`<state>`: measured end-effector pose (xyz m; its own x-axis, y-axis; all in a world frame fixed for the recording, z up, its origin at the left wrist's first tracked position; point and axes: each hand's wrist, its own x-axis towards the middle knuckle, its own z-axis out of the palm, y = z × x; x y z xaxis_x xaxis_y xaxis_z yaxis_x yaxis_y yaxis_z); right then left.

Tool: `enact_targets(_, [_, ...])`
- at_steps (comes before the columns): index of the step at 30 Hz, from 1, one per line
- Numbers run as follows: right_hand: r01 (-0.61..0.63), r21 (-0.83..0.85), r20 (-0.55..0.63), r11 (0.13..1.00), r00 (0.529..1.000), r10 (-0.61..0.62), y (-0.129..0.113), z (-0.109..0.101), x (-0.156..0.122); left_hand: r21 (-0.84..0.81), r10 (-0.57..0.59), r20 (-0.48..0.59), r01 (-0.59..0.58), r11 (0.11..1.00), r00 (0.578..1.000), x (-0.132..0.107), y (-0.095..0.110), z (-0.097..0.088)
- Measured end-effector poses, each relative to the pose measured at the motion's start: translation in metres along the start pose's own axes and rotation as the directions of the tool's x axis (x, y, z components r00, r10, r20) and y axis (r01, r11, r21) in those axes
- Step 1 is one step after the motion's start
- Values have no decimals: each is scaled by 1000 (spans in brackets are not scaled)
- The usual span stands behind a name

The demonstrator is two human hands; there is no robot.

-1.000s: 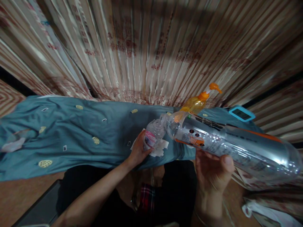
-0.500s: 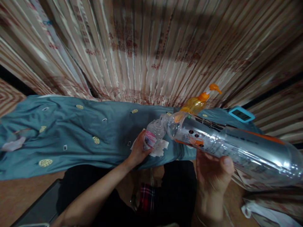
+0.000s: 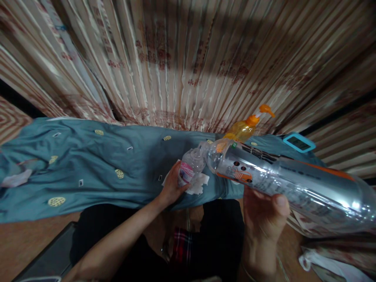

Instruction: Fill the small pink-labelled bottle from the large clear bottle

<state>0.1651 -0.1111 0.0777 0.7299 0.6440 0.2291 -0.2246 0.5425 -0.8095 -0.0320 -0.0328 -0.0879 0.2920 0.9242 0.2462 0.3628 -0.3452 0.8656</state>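
My left hand (image 3: 173,185) is wrapped around a small clear plastic bottle (image 3: 196,159) with a pink label, upright over the covered surface. A large clear plastic bottle (image 3: 282,176) with a silver and orange label lies tilted in my right hand (image 3: 266,215), its neck pointing left and down. The two bottle mouths meet, or nearly so; I cannot tell if they touch. Crumpled white tissue (image 3: 199,184) lies under and beside the small bottle. Behind the large bottle's neck stands a yellow pump bottle (image 3: 241,129) with an orange pump head.
A teal cloth (image 3: 88,164) with pineapple prints covers the long narrow surface. A blue-framed digital timer (image 3: 299,142) is at its right end, and pale tissue (image 3: 17,179) at its left. A pleated curtain (image 3: 182,66) hangs behind. A white bag (image 3: 329,266) lies low at the right.
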Motion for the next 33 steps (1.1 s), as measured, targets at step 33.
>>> enact_targets(33, [48,-75,58,996,997,-44,-5,5,1,4,13,-13,-13,1000,1000,0,-2,1])
